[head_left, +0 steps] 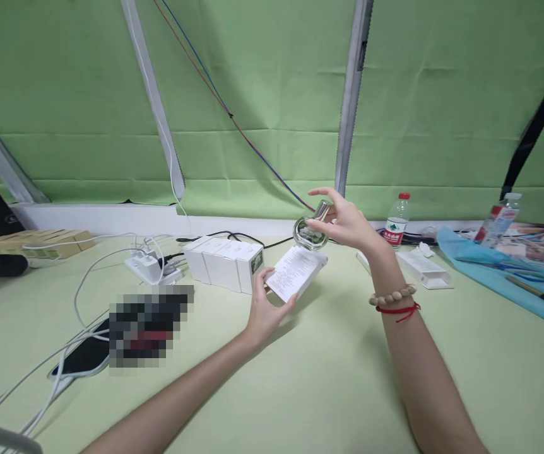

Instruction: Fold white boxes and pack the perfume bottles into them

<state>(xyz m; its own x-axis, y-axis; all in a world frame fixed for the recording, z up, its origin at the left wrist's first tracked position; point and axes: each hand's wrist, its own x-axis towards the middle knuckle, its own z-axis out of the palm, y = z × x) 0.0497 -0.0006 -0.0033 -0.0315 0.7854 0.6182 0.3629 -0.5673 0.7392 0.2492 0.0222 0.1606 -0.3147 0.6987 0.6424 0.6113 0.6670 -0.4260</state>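
My left hand (267, 308) grips a small white carton (295, 272) by its lower end, thumb on one side and fingers on the other. Fine printed text covers its upward face, and the box is tilted above the table. At the carton's far end, my right hand (342, 221) holds a round glass perfume bottle (310, 234) with a shiny silver cap (323, 208). The index finger is raised off the bottle. The bottle leans over the carton's far edge; I cannot tell whether they touch. A row of similar white boxes (222, 261) stands just left of my hands.
On the left lie a white power strip (151, 268), tangled cables, a dark phone-like device (85, 350) and yellowish boxes (40, 243). To the right are a red-capped water bottle (396, 221), an opened white box (426, 270) and blue sheeting (480, 265) with scissors.
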